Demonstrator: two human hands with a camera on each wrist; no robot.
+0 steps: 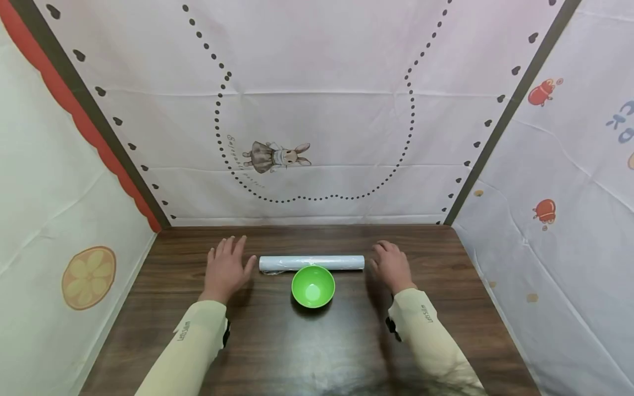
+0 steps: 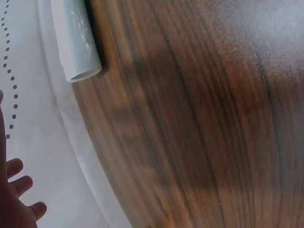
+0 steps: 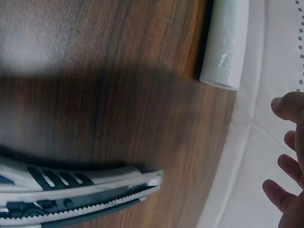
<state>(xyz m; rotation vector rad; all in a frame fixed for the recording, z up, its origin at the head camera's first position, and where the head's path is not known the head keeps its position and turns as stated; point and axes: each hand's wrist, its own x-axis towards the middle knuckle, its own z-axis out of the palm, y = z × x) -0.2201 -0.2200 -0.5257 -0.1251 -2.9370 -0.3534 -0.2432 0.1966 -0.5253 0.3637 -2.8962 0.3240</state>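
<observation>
A roll of clear plastic wrap [image 1: 312, 263] lies crosswise near the table's back edge. Just in front of it stands a bright green bowl [image 1: 313, 287], its inside facing up. My left hand [image 1: 227, 269] is off the roll's left end, fingers spread, holding nothing; some of its fingers [image 2: 21, 185] show in the left wrist view. Beyond the roll's right end is my right hand [image 1: 392, 267], fingers slightly bent and nothing in them. The right wrist view also has a grey-and-black utility knife [image 3: 80, 192] lying on the table; the head view does not show it.
The dark wood-grain table [image 1: 262, 352] is enclosed by a printed white cloth [image 1: 317, 126] at the back and by cloth on both sides. Black wrist straps [image 1: 392, 328] show at the sleeve cuffs.
</observation>
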